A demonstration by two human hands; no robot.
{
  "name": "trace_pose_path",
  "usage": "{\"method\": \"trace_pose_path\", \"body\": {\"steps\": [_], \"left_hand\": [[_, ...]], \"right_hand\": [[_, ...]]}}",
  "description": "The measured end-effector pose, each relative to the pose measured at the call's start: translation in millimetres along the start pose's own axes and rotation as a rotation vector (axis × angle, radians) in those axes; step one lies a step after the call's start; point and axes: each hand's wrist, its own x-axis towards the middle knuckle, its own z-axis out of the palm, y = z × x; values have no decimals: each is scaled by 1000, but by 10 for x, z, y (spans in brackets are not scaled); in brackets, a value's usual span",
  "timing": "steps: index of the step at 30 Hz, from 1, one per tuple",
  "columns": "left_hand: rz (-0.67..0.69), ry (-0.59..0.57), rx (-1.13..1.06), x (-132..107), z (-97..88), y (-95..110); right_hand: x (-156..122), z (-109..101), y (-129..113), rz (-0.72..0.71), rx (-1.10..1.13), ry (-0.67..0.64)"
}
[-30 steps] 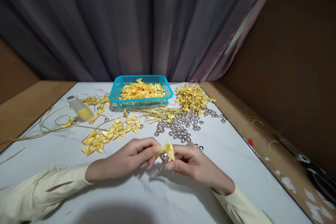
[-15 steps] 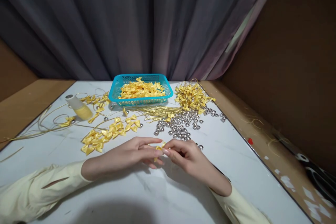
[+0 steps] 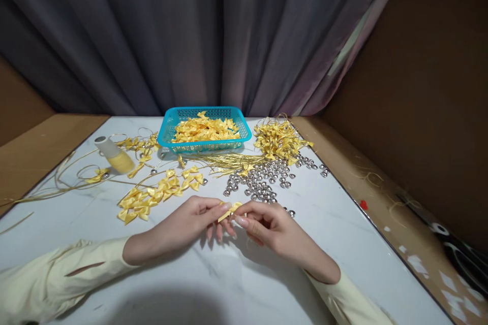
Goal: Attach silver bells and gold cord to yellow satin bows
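Both hands meet low over the white marble table [image 3: 236,284], just above its middle. My left hand [image 3: 190,223] pinches a small yellow ribbon bow [image 3: 229,209] between thumb and forefinger. My right hand [image 3: 272,228] closes its fingertips on the same bow from the right side. Only a sliver of the bow shows between the fingers. A scatter of silver bells [image 3: 263,183] lies just behind the hands. A row of finished yellow bows [image 3: 156,194] lies to the left of them.
A turquoise basket [image 3: 168,134] full of yellow bows stands at the back. Right of it lies a heap of bows with gold loops [image 3: 278,139]. A small glue bottle [image 3: 112,155] lies at the left among gold cords [image 3: 64,183]. Dark curtains hang behind.
The bow, spread open and plainly visible a second ago, is now folded down and mostly covered by the fingertips. Both hands stayed in place, shifting slightly.
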Motion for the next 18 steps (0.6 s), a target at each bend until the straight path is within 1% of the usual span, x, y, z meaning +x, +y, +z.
{"method": "trace_pose_path", "body": {"steps": [3,5,9,13,16,18], "left_hand": [[19,65,82,-6,-11,2],[30,93,155,-18,-20,3],[33,92,284,-34,-33,1],[59,83,319,-27,-41,2],[72,113,305,-8,-49,-14],[78,145,286,10,-53,-41]], "right_hand": [[-3,-23,7,50,-15,0],[-1,-37,17,56,-47,5],[0,-41,36,3,-97,33],[6,-24,33,-8,-119,46],[22,-41,38,-50,-217,134],[31,-78,57,-82,-348,209]]}}
